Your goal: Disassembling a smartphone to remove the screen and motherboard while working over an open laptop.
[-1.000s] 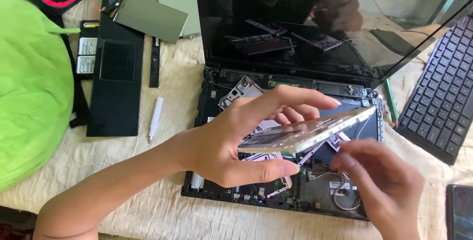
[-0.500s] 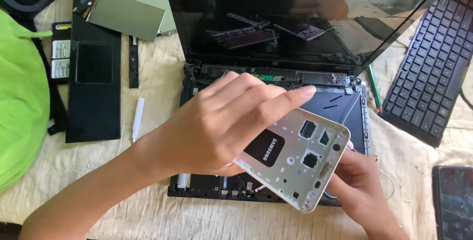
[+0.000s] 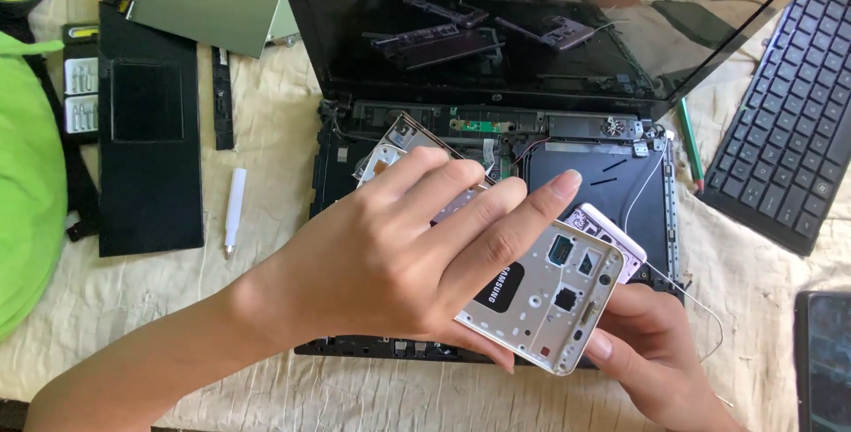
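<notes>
My left hand (image 3: 399, 255) grips a silver phone frame (image 3: 558, 303) with several cutouts, fingers spread over its inner face, tilted above an opened laptop base (image 3: 585, 179). My right hand (image 3: 660, 357) holds the frame's lower right corner from below, thumb on its edge. A second pale phone part (image 3: 612, 233) lies under the frame on the laptop. Another phone piece (image 3: 390, 148) peeks out behind my left fingers.
The laptop's dark screen (image 3: 496, 24) stands open behind. A detached keyboard (image 3: 789, 131) lies at right, a black palm-rest panel (image 3: 146, 131) and grey plate (image 3: 204, 7) at left. A white pen-like tool (image 3: 234, 210), green fabric (image 3: 27, 193) and a dark device (image 3: 824, 357) rest on the cloth.
The phone frame went from edge-on to turned flat with its inner face up. Both hands shifted slightly lower and right while keeping hold.
</notes>
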